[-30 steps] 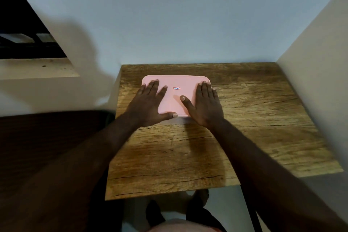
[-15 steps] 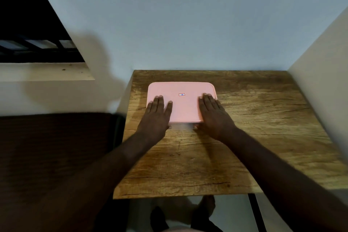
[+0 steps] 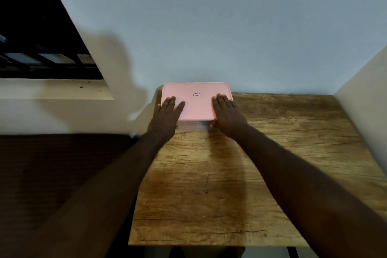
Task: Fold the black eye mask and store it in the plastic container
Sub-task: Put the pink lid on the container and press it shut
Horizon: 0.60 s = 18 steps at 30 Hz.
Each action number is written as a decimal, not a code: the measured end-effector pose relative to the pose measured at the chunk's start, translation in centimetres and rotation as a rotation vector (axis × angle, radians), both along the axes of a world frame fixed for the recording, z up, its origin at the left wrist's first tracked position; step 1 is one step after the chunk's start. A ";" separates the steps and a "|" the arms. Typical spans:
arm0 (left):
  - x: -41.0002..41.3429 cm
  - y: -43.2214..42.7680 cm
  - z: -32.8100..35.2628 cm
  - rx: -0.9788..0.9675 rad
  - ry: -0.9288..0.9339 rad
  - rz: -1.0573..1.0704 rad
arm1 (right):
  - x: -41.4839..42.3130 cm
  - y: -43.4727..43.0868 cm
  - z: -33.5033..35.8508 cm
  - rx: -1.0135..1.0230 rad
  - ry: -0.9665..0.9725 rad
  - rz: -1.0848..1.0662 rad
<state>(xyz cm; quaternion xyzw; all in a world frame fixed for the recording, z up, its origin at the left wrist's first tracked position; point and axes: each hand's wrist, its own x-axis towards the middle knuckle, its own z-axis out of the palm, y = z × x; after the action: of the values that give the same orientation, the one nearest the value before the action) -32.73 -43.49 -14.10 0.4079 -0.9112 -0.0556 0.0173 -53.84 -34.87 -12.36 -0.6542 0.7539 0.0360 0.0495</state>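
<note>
Now: plastic container (image 3: pixel 196 102) sits at the far left corner of the counter (image 3: pixel 240 174), its back edge up against the wall (image 3: pixel 209 27). Pink lid (image 3: pixel 199 107) is on, flat and closed; a small rectangular label (image 3: pixel 196 94) shows near the lid's middle, toward the far edge. A strip of the clear body shows under the lid's near edge, blurred. Black eye mask not visible anywhere; cannot tell whether it lies inside.

Left hand (image 3: pixel 166 117) lies palm down on the lid's left side, fingers (image 3: pixel 170 103) stretched out flat and slightly apart, the heel of the hand over the near left corner of the container. Right hand (image 3: pixel 227 116) mirrors it on the lid's right side, fingers extended and close together, reaching toward the far right corner of the lid. Neither hand curls around or pinches anything; both press flat on top. Thumbs are tucked at the near edge, hard to make out.

Both bare forearms run back across the counter toward its near edge. Counter is wood-grained, otherwise bare. Past the counter's left edge, a dark brown surface (image 3: pixel 52 174). Higher on the left, a pale ledge (image 3: pixel 56 89) under a dark window opening (image 3: pixel 37 33). A second, paler wall (image 3: pixel 364 98) meets the counter's right edge.
</note>
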 end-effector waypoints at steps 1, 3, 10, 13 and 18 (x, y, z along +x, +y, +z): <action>-0.2 -0.6 0.0 -0.002 0.002 0.002 | -0.1 -0.5 -0.1 -0.003 -0.005 -0.004; -0.4 -1.6 0.0 -0.022 0.004 0.000 | -0.3 -1.2 -0.2 -0.014 -0.008 -0.013; -1.1 -4.0 -0.8 -0.038 0.040 -0.013 | -1.1 -2.9 -0.3 -0.028 -0.022 -0.022; -1.3 -4.6 -1.1 -0.047 0.048 -0.011 | -1.3 -3.4 -0.3 -0.030 -0.026 -0.024; -1.7 -5.4 -1.4 -0.053 0.053 -0.012 | -1.6 -4.2 -0.4 -0.030 -0.037 -0.030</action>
<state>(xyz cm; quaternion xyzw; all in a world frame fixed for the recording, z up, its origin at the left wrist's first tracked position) -34.41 -48.91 -15.46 0.4000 -0.9140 -0.0423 0.0519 -55.42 -39.05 -12.75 -0.6441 0.7629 0.0121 0.0542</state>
